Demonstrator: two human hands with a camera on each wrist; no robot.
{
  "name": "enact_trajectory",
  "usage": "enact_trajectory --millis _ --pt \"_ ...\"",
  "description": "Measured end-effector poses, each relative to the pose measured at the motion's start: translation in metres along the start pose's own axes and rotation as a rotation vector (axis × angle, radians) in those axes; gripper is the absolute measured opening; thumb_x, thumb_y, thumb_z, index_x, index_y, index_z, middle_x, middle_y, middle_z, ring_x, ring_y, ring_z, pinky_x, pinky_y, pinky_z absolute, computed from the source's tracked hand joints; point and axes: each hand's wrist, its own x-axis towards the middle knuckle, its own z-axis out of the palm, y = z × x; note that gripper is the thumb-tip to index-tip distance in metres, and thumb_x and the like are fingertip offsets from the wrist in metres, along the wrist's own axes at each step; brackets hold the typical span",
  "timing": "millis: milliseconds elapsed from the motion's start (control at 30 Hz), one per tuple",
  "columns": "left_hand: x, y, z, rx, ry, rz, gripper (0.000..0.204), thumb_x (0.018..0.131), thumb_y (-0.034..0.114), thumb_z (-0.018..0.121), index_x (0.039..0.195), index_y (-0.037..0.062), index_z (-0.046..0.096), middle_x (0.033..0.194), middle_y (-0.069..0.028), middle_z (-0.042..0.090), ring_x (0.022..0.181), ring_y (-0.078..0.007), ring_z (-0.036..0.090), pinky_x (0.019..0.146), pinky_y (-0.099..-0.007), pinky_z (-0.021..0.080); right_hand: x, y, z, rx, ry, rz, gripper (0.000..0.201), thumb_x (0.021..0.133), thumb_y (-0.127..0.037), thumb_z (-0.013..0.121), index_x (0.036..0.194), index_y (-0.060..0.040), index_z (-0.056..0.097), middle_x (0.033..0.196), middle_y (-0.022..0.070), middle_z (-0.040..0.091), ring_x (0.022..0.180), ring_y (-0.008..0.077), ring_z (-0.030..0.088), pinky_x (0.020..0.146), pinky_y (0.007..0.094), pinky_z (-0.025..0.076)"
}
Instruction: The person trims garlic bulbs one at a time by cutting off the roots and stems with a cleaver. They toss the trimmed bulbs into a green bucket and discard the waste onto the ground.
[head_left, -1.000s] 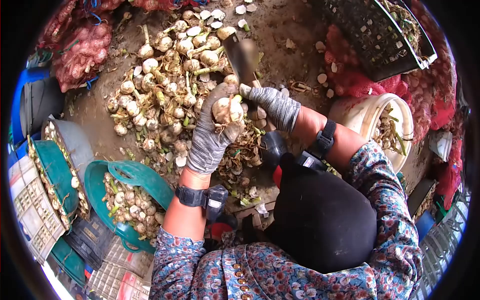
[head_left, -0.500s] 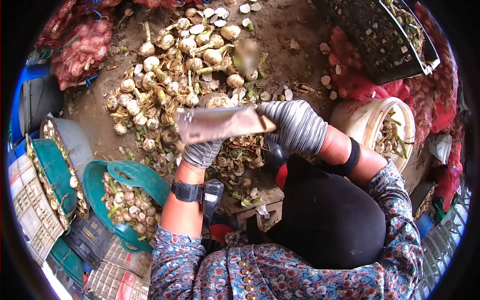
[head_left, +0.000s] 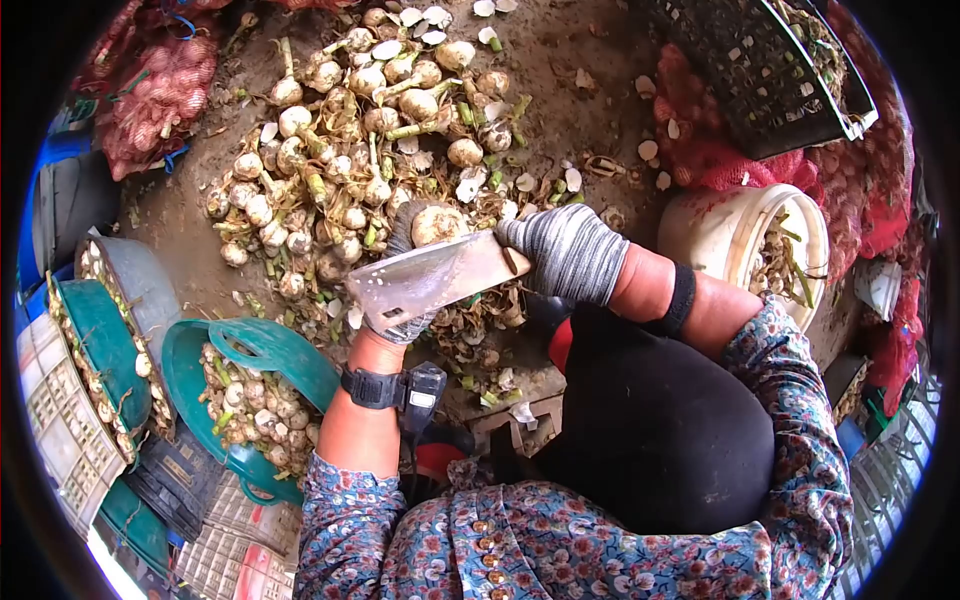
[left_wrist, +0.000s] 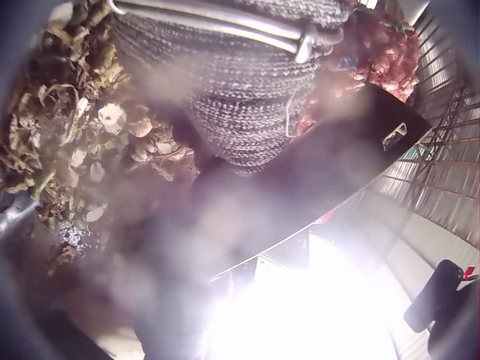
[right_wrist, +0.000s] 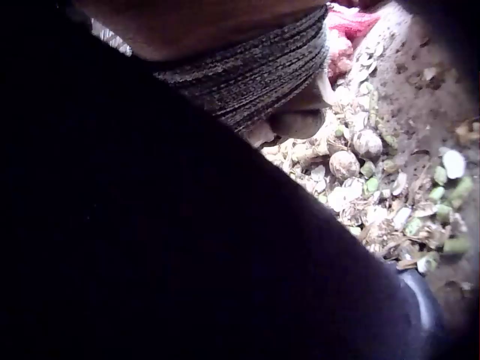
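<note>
In the head view the gloved right hand [head_left: 570,252] grips the handle of a wide cleaver [head_left: 425,278], its blade lying level across and over the left hand. The gloved left hand [head_left: 402,328] holds a garlic bulb [head_left: 438,225] just beyond the blade; most of its fingers are hidden. A heap of garlic bulbs with stems [head_left: 340,170] spreads beyond the hands. In the left wrist view the knit glove [left_wrist: 240,97] is close up beside the dark blade [left_wrist: 322,165]. The right wrist view is mostly dark, with part of the glove [right_wrist: 255,71] at the top.
A green tub of trimmed bulbs [head_left: 180,375] stands at the left, a white bucket [head_left: 740,235] at the right. A black crate [head_left: 740,90] lies at the top right. Red net sacks [head_left: 165,100] are at both sides. Husks and stem pieces litter the ground.
The cleaver has swung from beyond the left hand to across it, its blade now tilted slightly more. The right hand has moved right from beside the left, and the bulb now shows beyond the blade.
</note>
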Motion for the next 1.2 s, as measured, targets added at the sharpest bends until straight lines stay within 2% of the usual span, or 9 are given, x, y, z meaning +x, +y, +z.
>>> enact_trajectory --millis 233,267,400,433,533,600,767,967,1200 --pt "0.005 0.049 0.068 0.705 0.078 0.2 0.035 0.092 0.013 0.064 0.123 0.0082 0.049 0.113 -0.0074 0.057 0.105 -0.0179 0.058 0.094 -0.0339 0.049 0.005 0.007 0.01 -0.019 -0.008 0.007 0.034 0.077 -0.021 0.066 0.11 -0.0132 0.063 0.074 0.0172 0.065 0.075 0.0382 0.068 0.064 0.0479 0.052" --pt "0.007 0.06 0.078 1.236 -0.009 0.486 0.033 0.092 0.015 0.065 0.121 0.0089 0.05 0.113 -0.0069 0.057 0.105 -0.0181 0.059 0.093 -0.0336 0.05 0.006 0.009 0.009 0.053 0.007 0.163 0.035 0.079 -0.023 0.065 0.114 -0.0141 0.063 0.077 0.0185 0.066 0.078 0.0381 0.068 0.066 0.0477 0.053" --pt "-0.032 0.082 0.106 0.841 -0.015 0.322 0.035 0.093 0.024 0.064 0.122 0.0091 0.051 0.114 -0.0096 0.057 0.107 -0.0216 0.058 0.09 -0.0344 0.051 0.0 0.081 0.045 0.04 0.146 0.484 0.043 0.087 -0.032 0.065 0.126 -0.0133 0.062 0.094 0.0244 0.068 0.09 0.0393 0.068 0.078 0.0458 0.055" --pt "-0.037 0.101 0.122 1.311 -0.063 0.539 0.042 0.09 0.027 0.068 0.123 0.0086 0.05 0.113 -0.0095 0.057 0.106 -0.0223 0.057 0.09 -0.0346 0.052 0.005 0.082 0.051 -0.047 0.211 0.45 0.047 0.086 -0.032 0.069 0.126 -0.0088 0.061 0.097 0.0257 0.067 0.09 0.0419 0.067 0.077 0.0468 0.054" --pt "-0.055 0.108 0.091 0.348 0.163 -0.063 0.087 0.064 0.031 0.089 0.133 0.0076 0.04 0.119 -0.0122 0.054 0.11 -0.0262 0.056 0.097 -0.0384 0.048 0.009 0.033 0.029 0.009 0.285 0.407 0.049 0.085 -0.036 0.073 0.124 -0.009 0.062 0.1 0.0251 0.067 0.092 0.0448 0.065 0.08 0.0472 0.054" --pt "-0.065 0.105 0.072 1.105 0.121 0.393 0.09 0.067 0.032 0.089 0.136 0.009 0.036 0.122 -0.0121 0.053 0.107 -0.0251 0.057 0.093 -0.0374 0.051 0.019 0.043 0.033 0.091 0.336 0.314 0.045 0.087 -0.038 0.072 0.12 -0.0079 0.062 0.094 0.0229 0.068 0.088 0.0439 0.065 0.076 0.0452 0.053" --pt "-0.101 0.145 0.097 0.836 0.345 0.047 0.087 0.073 0.04 0.085 0.138 0.0066 0.039 0.126 -0.0108 0.049 0.111 -0.0226 0.054 0.097 -0.0349 0.048 0.016 0.028 0.012 0.103 0.354 0.299 0.045 0.083 -0.037 0.073 0.118 -0.0106 0.063 0.092 0.0189 0.07 0.085 0.0388 0.068 0.075 0.0456 0.054" --pt "-0.229 0.226 -0.022 1.218 0.816 0.121 0.049 0.089 0.015 0.067 0.133 0.0048 0.048 0.123 -0.0106 0.057 0.105 -0.019 0.059 0.089 -0.0297 0.053 -0.007 0.06 0.021 0.223 0.446 0.448 0.047 0.083 -0.038 0.073 0.121 -0.0111 0.062 0.094 0.019 0.07 0.089 0.0379 0.068 0.076 0.0429 0.055" --pt "-0.122 0.169 0.058 1.226 0.511 0.125 0.072 0.078 0.026 0.085 0.135 0.0077 0.045 0.112 -0.0087 0.062 0.099 -0.0196 0.062 0.088 -0.0332 0.055 0.007 -0.005 -0.005 0.313 0.235 0.058 0.042 0.081 -0.031 0.075 0.116 -0.0132 0.062 0.087 0.016 0.069 0.081 0.0361 0.068 0.072 0.0431 0.054"
